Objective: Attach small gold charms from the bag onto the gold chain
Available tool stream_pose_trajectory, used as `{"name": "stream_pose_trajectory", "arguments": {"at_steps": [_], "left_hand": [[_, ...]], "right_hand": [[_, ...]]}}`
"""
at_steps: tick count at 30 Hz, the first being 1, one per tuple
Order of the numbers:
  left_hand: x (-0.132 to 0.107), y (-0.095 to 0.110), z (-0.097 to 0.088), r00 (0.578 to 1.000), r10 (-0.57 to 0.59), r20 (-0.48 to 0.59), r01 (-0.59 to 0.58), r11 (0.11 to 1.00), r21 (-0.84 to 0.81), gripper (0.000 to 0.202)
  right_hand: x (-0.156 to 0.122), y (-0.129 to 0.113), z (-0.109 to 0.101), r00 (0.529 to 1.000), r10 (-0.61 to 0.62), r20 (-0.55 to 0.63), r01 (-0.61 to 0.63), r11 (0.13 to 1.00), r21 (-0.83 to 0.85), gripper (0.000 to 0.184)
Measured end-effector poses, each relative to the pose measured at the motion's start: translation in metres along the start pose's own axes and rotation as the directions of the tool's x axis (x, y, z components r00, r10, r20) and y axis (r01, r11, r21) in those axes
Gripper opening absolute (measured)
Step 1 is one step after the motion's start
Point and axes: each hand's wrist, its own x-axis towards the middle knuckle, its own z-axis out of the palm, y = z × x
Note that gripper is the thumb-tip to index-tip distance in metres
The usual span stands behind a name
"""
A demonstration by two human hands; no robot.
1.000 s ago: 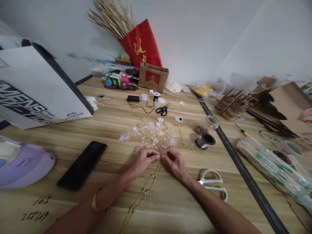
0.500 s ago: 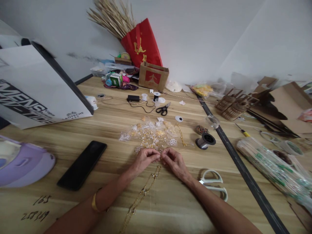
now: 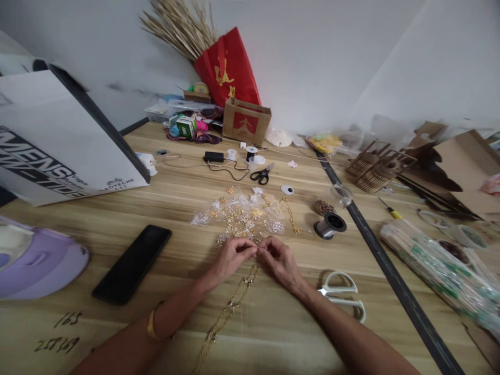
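Note:
My left hand [image 3: 231, 257] and my right hand [image 3: 280, 261] meet fingertip to fingertip above the wooden table [image 3: 175, 208], both pinched on the upper end of a gold chain [image 3: 226, 312]. The chain trails from the fingers toward me across the wood. A gold bangle [image 3: 150, 324] sits on my left wrist. Just beyond the fingers lies a heap of small gold and silver findings on clear plastic [image 3: 244, 214]. What exactly sits between the fingertips is too small to make out.
A black phone [image 3: 132, 263] lies left of the hands, white-handled scissors [image 3: 344, 296] right. A wire spool [image 3: 330, 225], black scissors [image 3: 261, 175], a white shopping bag [image 3: 58, 146], a red bag [image 3: 228, 70] and a purple object [image 3: 35, 260] surround them. A black strip [image 3: 394, 281] crosses the table.

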Motion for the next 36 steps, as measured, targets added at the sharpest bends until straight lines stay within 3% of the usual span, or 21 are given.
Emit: {"name": "stream_pose_trajectory", "arguments": {"at_steps": [10, 17, 28, 36], "left_hand": [[-0.001, -0.0014, -0.0022, 0.994, 0.095, 0.045, -0.101, 0.984, 0.149, 0.017], [0.0006, -0.005, -0.0021, 0.998, 0.05, 0.047, -0.052, 0.997, 0.051, 0.017], [0.0014, -0.0051, -0.0033, 0.998, 0.057, -0.038, -0.056, 0.998, 0.043, 0.016], [0.0014, -0.0068, -0.0033, 0.997, 0.076, -0.034, -0.074, 0.996, 0.052, 0.017]], "right_hand": [[-0.0004, -0.0008, 0.0002, 0.999, 0.023, 0.038, -0.025, 0.998, 0.05, 0.02], [-0.0004, 0.0007, 0.0005, 0.998, 0.027, 0.05, -0.033, 0.99, 0.135, 0.023], [-0.0001, 0.0028, 0.0, 0.998, 0.04, 0.053, -0.049, 0.986, 0.161, 0.022], [0.0015, -0.0014, -0.0006, 0.995, 0.085, 0.049, -0.094, 0.962, 0.256, 0.026]]}}
